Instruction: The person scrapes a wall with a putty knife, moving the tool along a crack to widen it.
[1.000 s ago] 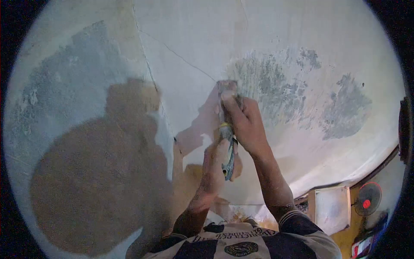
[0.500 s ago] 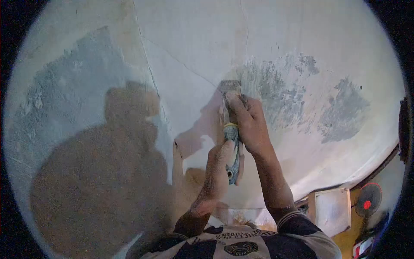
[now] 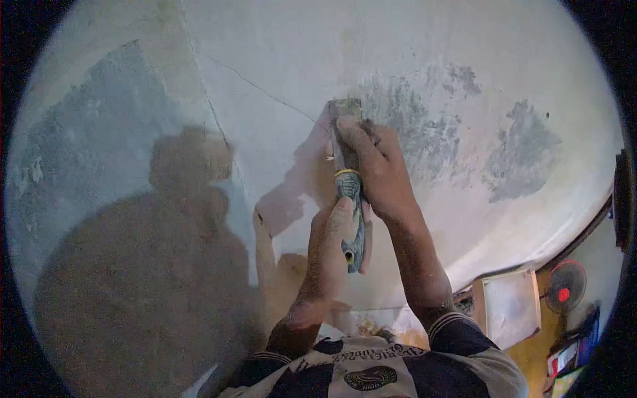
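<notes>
A putty knife [image 3: 348, 159] with a worn blue-grey handle and a yellow ring stands nearly upright in view, its flat blade end against the wall [image 3: 279, 53]. My left hand [image 3: 330, 232] is wrapped round the handle, thumb on top. My right hand [image 3: 379, 159] grips higher up, its thumb pressing on the blade and its other fingers curled behind, partly hidden. Just right of the blade lies a rough grey patch [image 3: 418, 126] where the pale coating is worn off. A thin crack runs to the blade from the upper left.
More bare grey wall [image 3: 106, 113] shows at left, partly under my shadow [image 3: 146, 265]. A second grey patch [image 3: 524, 156] lies at right. Lower right are a pale box-like panel [image 3: 509, 302], a fan [image 3: 565, 292] with a red centre, and several coloured items [image 3: 567, 351].
Both hands and the putty knife appear higher and slightly further left. The wall has shifted up and left in view too, so the camera has moved. Both grips stay the same.
</notes>
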Tool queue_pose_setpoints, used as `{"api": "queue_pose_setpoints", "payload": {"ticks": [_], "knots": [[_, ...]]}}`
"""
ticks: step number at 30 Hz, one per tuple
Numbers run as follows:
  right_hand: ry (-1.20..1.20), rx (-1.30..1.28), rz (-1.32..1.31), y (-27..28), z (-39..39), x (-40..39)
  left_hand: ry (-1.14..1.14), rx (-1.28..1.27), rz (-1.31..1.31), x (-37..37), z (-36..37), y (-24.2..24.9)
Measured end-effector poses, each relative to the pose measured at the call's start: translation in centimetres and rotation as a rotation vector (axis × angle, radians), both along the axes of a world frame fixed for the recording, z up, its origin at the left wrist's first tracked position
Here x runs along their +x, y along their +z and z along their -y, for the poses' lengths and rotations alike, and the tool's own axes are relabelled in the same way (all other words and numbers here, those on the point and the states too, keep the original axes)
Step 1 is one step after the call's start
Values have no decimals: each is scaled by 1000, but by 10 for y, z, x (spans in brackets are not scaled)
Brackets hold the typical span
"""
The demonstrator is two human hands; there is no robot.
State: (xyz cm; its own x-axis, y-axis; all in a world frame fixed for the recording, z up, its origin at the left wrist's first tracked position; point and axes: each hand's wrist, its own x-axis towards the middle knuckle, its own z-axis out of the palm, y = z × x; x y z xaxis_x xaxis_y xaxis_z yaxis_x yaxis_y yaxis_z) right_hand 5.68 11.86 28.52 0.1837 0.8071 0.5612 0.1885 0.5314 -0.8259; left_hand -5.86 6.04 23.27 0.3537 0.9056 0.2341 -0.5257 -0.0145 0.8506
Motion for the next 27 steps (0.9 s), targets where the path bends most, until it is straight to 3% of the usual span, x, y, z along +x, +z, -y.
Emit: {"api": "queue_pose_setpoints", "payload": {"ticks": [6,9,11,15,17,21,24,27], "knots": [[8,93,96,16,-1,1,31,86,-27,3,-7,8],[32,-22,98,3,0,5,25,80,-21,4,-7,-4],[-47,139,126,-7,-27,8,27,101,-6,5,-16,-2],[54,18,26,10,-7,1,4,59,12,1,-12,5],[35,1,31,-9,-5,3,-3,40,12,4,-7,1],[-32,50,112,16,-3,-1,87,12,36,9,-16,4],[136,-5,-39,14,-1,-1,42,57,70,7,-9,4],[47,35,59,7,-7,2,79,16,68,14,-17,7]]}}
